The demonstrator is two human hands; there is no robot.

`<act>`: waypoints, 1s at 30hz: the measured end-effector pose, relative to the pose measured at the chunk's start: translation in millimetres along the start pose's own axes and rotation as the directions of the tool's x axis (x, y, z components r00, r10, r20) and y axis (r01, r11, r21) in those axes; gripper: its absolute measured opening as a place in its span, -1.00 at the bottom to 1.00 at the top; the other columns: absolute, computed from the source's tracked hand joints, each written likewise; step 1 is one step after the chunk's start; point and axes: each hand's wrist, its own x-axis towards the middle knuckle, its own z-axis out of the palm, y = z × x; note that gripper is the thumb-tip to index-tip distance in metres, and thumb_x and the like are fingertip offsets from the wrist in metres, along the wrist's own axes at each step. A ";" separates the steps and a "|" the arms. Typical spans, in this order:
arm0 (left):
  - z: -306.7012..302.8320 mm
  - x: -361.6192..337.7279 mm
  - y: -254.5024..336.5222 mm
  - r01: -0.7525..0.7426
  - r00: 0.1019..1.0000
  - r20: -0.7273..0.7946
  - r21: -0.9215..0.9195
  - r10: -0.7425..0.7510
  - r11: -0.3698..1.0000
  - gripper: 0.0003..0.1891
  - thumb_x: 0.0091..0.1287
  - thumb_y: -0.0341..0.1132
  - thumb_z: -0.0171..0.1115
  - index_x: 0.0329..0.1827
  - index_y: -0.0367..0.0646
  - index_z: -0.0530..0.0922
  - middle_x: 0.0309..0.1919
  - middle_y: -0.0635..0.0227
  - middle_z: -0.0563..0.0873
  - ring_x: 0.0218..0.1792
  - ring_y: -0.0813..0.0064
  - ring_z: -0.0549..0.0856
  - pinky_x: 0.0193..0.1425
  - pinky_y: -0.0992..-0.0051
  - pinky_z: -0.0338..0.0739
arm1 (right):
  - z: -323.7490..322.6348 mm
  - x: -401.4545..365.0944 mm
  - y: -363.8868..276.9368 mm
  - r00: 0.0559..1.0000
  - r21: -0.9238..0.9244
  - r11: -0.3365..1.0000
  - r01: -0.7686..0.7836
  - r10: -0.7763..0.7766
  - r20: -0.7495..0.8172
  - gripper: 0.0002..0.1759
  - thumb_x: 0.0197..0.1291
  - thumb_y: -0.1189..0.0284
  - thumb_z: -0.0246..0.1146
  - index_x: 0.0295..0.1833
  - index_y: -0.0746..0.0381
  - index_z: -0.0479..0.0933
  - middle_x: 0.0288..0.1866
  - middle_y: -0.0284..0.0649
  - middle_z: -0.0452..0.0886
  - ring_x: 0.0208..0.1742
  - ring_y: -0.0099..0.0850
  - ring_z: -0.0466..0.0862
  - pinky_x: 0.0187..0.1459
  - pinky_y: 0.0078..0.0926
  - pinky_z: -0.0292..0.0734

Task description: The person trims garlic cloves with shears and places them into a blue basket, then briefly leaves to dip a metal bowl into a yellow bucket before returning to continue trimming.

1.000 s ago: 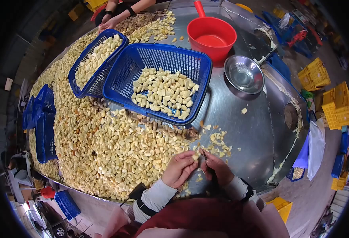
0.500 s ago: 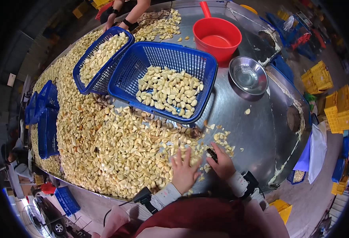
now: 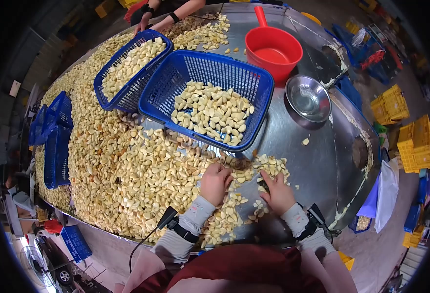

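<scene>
Peeled garlic cloves (image 3: 141,166) cover much of the metal table in a wide heap. My left hand (image 3: 216,183) is closed, fingers curled down at the right edge of the heap; what they hold, if anything, is hidden. Between the thumb and fingers of my right hand (image 3: 278,195) is a small dark object (image 3: 262,182), mostly covered by the hand. A small pile of cloves and pieces (image 3: 273,165) lies just beyond the right hand. Past both hands stands a blue plastic basket (image 3: 256,142) with cloves on its bottom.
A second blue basket (image 3: 100,91), full of cloves, leans beside the first, near another person's hands (image 3: 146,24). Further right stand a red dipper (image 3: 279,73) and a steel bowl (image 3: 308,99). More blue baskets (image 3: 57,158) sit on the left of the heap.
My left hand has gone from spread fingers to curled ones and moved slightly left and away from me. More cloves show between the hands. My right hand keeps hold of the dark object.
</scene>
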 end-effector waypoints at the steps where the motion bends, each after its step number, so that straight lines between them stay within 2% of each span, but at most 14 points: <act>1: 3.8 -3.2 2.9 -0.020 1.000 -0.020 0.054 0.022 0.998 -0.87 0.02 -0.36 0.35 -0.40 -0.17 0.60 -0.44 0.24 0.50 -0.34 0.20 0.56 -0.30 0.28 0.48 | 4.4 0.7 9.4 0.985 0.135 0.984 0.115 -0.096 -0.141 -0.23 0.17 0.33 0.26 0.48 -0.01 0.13 -0.08 -0.09 0.44 -0.44 -0.23 0.62 -0.37 -0.32 0.58; 3: 14.0 -3.0 4.6 -0.043 0.998 -0.038 0.114 0.048 0.993 -0.90 0.02 -0.42 0.29 -0.41 -0.19 0.57 -0.43 0.22 0.49 -0.34 0.20 0.54 -0.31 0.27 0.48 | 5.4 -4.1 10.0 0.945 0.250 0.939 0.238 -0.163 -0.285 -0.23 0.20 0.39 0.24 0.50 0.05 0.08 -0.12 -0.12 0.48 -0.48 -0.30 0.63 -0.42 -0.37 0.59; 4: 16.6 -2.0 5.6 -0.052 0.998 -0.026 0.183 0.058 0.982 -0.91 0.02 -0.44 0.26 -0.40 -0.19 0.56 -0.42 0.20 0.49 -0.34 0.20 0.55 -0.31 0.28 0.48 | 3.6 -6.3 7.3 0.999 0.739 0.673 0.013 0.023 -0.039 -0.24 0.22 0.42 0.22 0.50 0.08 0.06 -0.20 -0.18 0.48 -0.52 -0.38 0.60 -0.46 -0.44 0.56; 5: 16.8 0.0 7.8 -0.063 0.998 -0.014 0.250 0.069 0.966 -0.91 0.02 -0.46 0.23 -0.39 -0.19 0.56 -0.40 0.18 0.49 -0.33 0.20 0.55 -0.30 0.28 0.48 | 1.0 -7.0 3.4 0.962 0.943 0.189 -0.273 0.056 0.268 -0.24 0.25 0.44 0.20 0.51 0.11 0.03 -0.27 -0.24 0.49 -0.56 -0.47 0.58 -0.50 -0.51 0.54; 6: 13.7 -0.2 11.2 -0.082 0.997 0.017 0.245 0.080 0.966 -0.87 0.02 -0.52 0.20 -0.34 -0.23 0.55 -0.38 0.15 0.49 -0.34 0.18 0.56 -0.32 0.25 0.49 | 3.1 -11.2 -1.7 0.951 0.945 0.111 -0.309 0.064 0.303 -0.26 0.28 0.39 0.19 0.52 0.10 0.05 -0.39 -0.33 0.46 -0.60 -0.57 0.54 -0.54 -0.61 0.49; 9: 7.4 -5.5 13.9 0.013 1.000 0.024 0.053 -0.014 0.998 -0.82 0.00 -0.59 0.17 -0.29 -0.27 0.55 -0.40 0.14 0.49 -0.40 0.13 0.57 -0.34 0.25 0.51 | 8.3 -16.4 -12.4 0.954 0.932 0.207 -0.298 0.038 0.297 -0.32 0.32 0.47 0.13 0.50 0.19 0.05 -0.43 -0.33 0.47 -0.61 -0.63 0.49 -0.51 -0.67 0.48; 11: -1.0 -11.6 14.2 0.138 0.989 0.082 -0.140 -0.127 0.981 -0.84 0.14 -0.61 0.14 -0.21 -0.31 0.53 -0.38 0.18 0.57 -0.43 0.23 0.62 -0.37 0.33 0.56 | 11.1 -19.9 -23.3 0.976 0.938 0.275 -0.212 0.013 0.217 -0.36 0.34 0.42 0.08 0.49 0.21 0.07 -0.35 -0.20 0.56 -0.47 -0.47 0.63 -0.39 -0.55 0.55; 12: -4.2 -15.5 14.8 0.550 0.833 0.360 -0.626 -0.421 0.553 -0.88 0.23 -0.57 0.12 -0.18 -0.31 0.53 -0.36 0.22 0.61 -0.42 0.33 0.64 -0.37 0.40 0.57 | 14.2 -22.3 -28.5 0.999 0.871 0.491 0.012 -0.047 0.013 -0.35 0.34 0.35 0.10 0.48 0.24 0.08 -0.14 -0.08 0.56 -0.26 -0.33 0.64 -0.21 -0.51 0.53; 13: -9.3 -19.1 15.6 0.702 0.574 0.709 -0.684 -0.410 -0.199 -0.91 0.32 -0.53 0.11 -0.15 -0.32 0.52 -0.34 0.25 0.65 -0.41 0.42 0.65 -0.37 0.46 0.59 | 16.7 -24.0 -35.0 0.973 0.713 0.663 0.229 -0.154 -0.169 -0.33 0.33 0.29 0.12 0.47 0.27 0.10 0.07 0.04 0.56 -0.05 -0.20 0.65 -0.03 -0.48 0.51; 14: -20.3 -19.7 17.8 0.711 0.503 0.806 -0.591 -0.312 -0.382 -0.87 0.40 -0.45 0.10 -0.05 -0.28 0.50 -0.19 0.27 0.68 -0.41 0.46 0.67 -0.33 0.50 0.62 | 0.0 -25.6 -47.6 0.962 0.637 0.721 0.272 -0.180 -0.207 -0.34 0.33 0.25 0.10 0.46 0.26 0.13 0.13 0.06 0.53 -0.02 -0.07 0.63 -0.07 -0.40 0.55; 17: -19.1 -36.2 13.6 0.614 0.558 0.815 -0.532 -0.155 -0.583 -0.86 0.41 -0.40 0.11 -0.06 -0.25 0.52 -0.19 0.25 0.68 -0.39 0.44 0.68 -0.27 0.53 0.62 | -9.6 -19.9 -59.9 0.910 0.404 0.830 0.386 -0.270 -0.315 -0.33 0.28 0.28 0.14 0.45 0.27 0.16 0.07 -0.04 0.57 -0.10 -0.14 0.66 -0.18 -0.35 0.58; 23: -24.7 -40.3 21.3 0.622 0.494 0.861 -0.447 -0.120 -0.643 -0.87 0.44 -0.34 0.08 -0.05 -0.17 0.46 -0.33 0.36 0.61 -0.46 0.56 0.52 -0.33 0.58 0.48 | -28.3 -18.7 -65.9 0.923 0.252 0.894 0.370 -0.324 -0.206 -0.36 0.22 0.32 0.16 0.40 0.29 0.24 0.04 -0.06 0.61 -0.13 -0.19 0.67 -0.23 -0.38 0.57; 28: -28.2 -41.1 29.8 0.606 0.479 0.873 -0.409 -0.098 -0.682 -0.89 0.45 -0.38 0.03 -0.14 -0.23 0.48 -0.44 0.43 0.55 -0.52 0.61 0.42 -0.43 0.61 0.36 | -8.9 -10.5 -55.9 0.859 0.326 0.818 0.475 -0.349 -0.376 -0.38 0.23 0.31 0.16 0.40 0.18 0.27 -0.31 -0.23 0.55 -0.42 -0.30 0.60 -0.45 -0.39 0.47; 30: -17.0 -51.8 21.8 0.606 0.558 0.827 -0.462 -0.068 -0.647 -0.89 0.46 -0.39 0.01 -0.15 -0.24 0.47 -0.44 0.41 0.55 -0.52 0.60 0.42 -0.46 0.59 0.35 | -6.4 -11.5 -50.4 0.846 0.412 0.761 0.502 -0.332 -0.418 -0.42 0.27 0.31 0.14 0.40 0.19 0.28 -0.37 -0.26 0.53 -0.48 -0.37 0.58 -0.49 -0.46 0.44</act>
